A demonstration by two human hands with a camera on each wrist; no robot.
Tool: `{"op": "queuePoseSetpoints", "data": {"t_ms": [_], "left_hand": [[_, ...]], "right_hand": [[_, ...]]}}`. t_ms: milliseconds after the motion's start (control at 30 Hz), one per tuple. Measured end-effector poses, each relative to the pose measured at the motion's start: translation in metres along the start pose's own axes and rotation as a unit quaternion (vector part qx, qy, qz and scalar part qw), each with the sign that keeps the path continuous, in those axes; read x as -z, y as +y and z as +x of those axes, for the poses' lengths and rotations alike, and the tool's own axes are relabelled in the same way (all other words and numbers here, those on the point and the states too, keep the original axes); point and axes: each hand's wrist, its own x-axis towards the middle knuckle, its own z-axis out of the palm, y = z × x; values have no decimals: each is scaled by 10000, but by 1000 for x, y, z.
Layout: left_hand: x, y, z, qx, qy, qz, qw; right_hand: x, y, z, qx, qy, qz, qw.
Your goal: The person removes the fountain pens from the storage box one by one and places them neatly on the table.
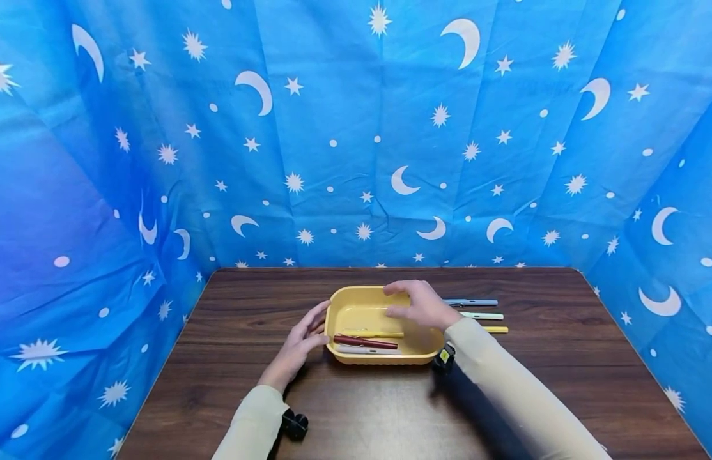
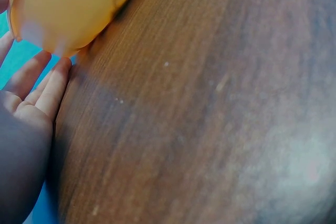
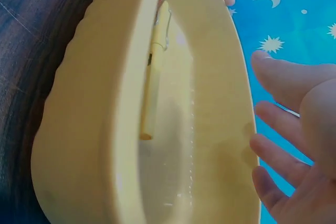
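Note:
A yellow tray (image 1: 416, 359) stands on the wooden table, three pens inside: a yellow pen (image 1: 385, 334), a dark red pen (image 1: 364, 342) and a white pen (image 1: 367, 351), side by side near its front left. My left hand (image 1: 301, 345) rests at the tray's left end, fingers extended; in the left wrist view the fingertips (image 2: 63, 62) meet its outer wall. Over the tray's right half reaches my right hand (image 1: 419, 304), its thumb and fingers spread and nothing between them. The right wrist view shows its fingers (image 3: 283, 156) near the far rim.
To the right of the tray, a blue pen (image 1: 477, 302), a pale green pen (image 1: 485, 315) and another yellow pen (image 1: 496, 329) lie on the table (image 1: 563, 370), partly hidden by my right arm. A blue cloth (image 1: 356, 128) with stars and moons hangs behind and at both sides.

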Motion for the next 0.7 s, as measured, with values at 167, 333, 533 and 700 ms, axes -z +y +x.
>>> {"op": "queuePoseSetpoints", "data": {"t_ms": [167,333,533,700], "left_hand": [[0,1,0,16,-26,-24,10000],[1,0,-1,62,-52,-27,10000],[0,0,0,47,-20,-60,10000],[-1,1,0,57,21,-107,9999]], "right_hand": [[-7,-3,3,-172,-246,-176,9994],[-15,-2,5,-16,-423,-231,9988],[-21,-1,7,161,-710,-318,9968],[-27,2,8,145,-900,-628,9939]]}}
